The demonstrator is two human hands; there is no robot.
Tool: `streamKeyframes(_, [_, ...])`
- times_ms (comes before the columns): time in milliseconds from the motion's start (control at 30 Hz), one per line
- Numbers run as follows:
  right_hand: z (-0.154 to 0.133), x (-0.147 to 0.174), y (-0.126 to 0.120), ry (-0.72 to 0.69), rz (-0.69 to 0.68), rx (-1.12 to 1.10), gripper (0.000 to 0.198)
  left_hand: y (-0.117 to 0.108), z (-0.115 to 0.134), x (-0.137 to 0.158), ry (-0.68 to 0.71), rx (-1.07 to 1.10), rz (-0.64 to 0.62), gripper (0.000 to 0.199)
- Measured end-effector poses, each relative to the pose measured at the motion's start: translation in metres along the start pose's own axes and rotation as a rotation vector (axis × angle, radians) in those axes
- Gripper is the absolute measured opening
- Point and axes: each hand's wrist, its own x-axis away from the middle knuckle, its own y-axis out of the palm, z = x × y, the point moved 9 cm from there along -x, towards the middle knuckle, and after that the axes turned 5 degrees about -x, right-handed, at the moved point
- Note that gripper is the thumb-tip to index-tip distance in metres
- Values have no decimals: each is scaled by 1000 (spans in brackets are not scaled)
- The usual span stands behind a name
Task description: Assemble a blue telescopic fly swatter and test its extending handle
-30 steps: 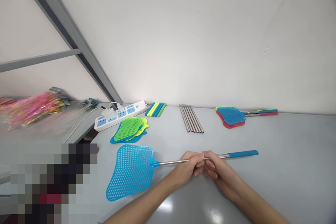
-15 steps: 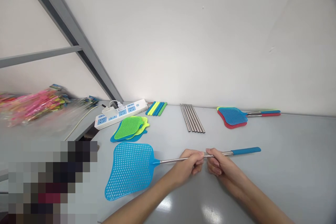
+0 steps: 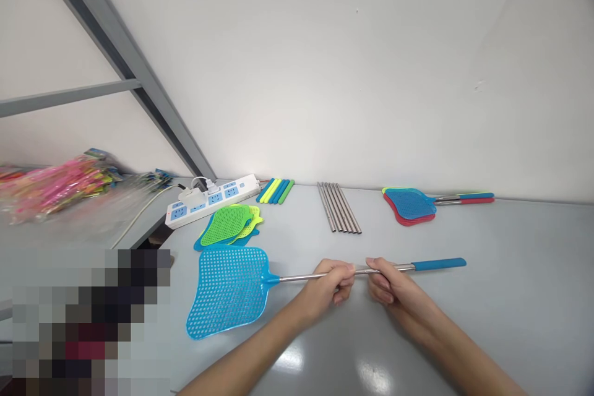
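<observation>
A blue fly swatter (image 3: 229, 291) with a perforated head, thin metal telescopic rod and blue handle grip lies across my two hands. My left hand (image 3: 331, 281) is closed around the rod on the side toward the head. My right hand (image 3: 387, 281) pinches the thicker part of the rod near the blue grip (image 3: 439, 264), thumb along the top. A short stretch of rod shows between the hands. Beyond the swatter's head lie loose swatter heads (image 3: 227, 226) in green, yellow and blue, overlapping in a pile.
Against the wall sit a white power strip (image 3: 213, 199) with plugs, several coloured grips (image 3: 276, 192), several metal rods (image 3: 338, 207) and stacked swatters (image 3: 411, 204). Bagged pink and yellow items (image 3: 60, 189) lie on the left table. A grey metal frame (image 3: 125, 68) rises at left.
Both hands have moved slightly apart along the rod, with a wider gap between them. The blue grip has shifted a little to the right, and the swatter's head has tilted and risen slightly.
</observation>
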Motion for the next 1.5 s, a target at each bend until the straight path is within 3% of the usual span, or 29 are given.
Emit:
streamKeyframes(367, [-2,-3,-2,58,-28,-33,40,-6,5,0,40,37,9,32])
streamKeyframes(1500, [-3,-8,-15,55,-14,-44,40,-21,5,5,24,5,33,34])
